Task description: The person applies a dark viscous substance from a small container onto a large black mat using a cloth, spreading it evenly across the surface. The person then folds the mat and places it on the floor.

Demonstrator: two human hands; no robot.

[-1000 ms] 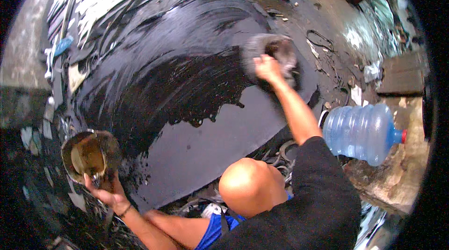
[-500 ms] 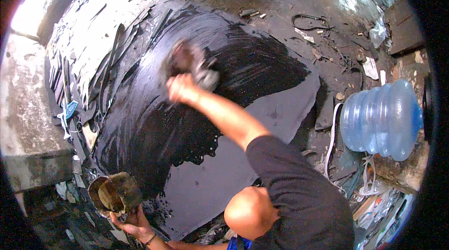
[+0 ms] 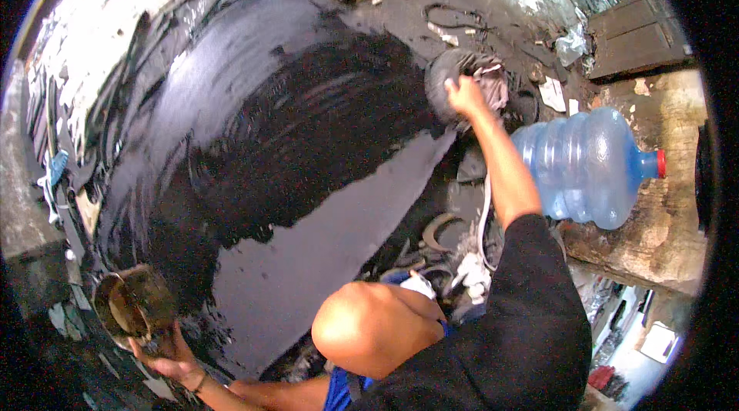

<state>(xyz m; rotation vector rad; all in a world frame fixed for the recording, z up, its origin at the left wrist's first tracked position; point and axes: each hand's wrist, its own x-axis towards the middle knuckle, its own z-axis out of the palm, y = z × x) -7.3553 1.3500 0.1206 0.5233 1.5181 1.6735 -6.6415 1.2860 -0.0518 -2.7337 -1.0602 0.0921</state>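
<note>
My left hand (image 3: 178,361), at the lower left, grips a round, crusted, brownish container (image 3: 150,295) tilted on its side, its mouth facing left. My right hand (image 3: 466,95) is closed around a grey wadded rag (image 3: 444,84) with loose pinkish folds. The rag is at the far right corner of a large flat grey sheet (image 3: 300,280). Wet black coating (image 3: 254,172) covers most of the sheet in curved streaks, and a plain grey strip shows along its near side. The container's inside is mostly hidden.
A large blue water jug (image 3: 589,168) with a red cap lies on its side beside my right forearm. Thin dark strips (image 3: 142,49) are piled along the left. Scraps and a looped cord (image 3: 454,15) litter the floor beyond. A brown board (image 3: 635,34) stands at the far right.
My right hand has swept the rag from the middle of the coated sheet to its right corner. My left hand keeps holding the container. The whole view has shifted to the right.
</note>
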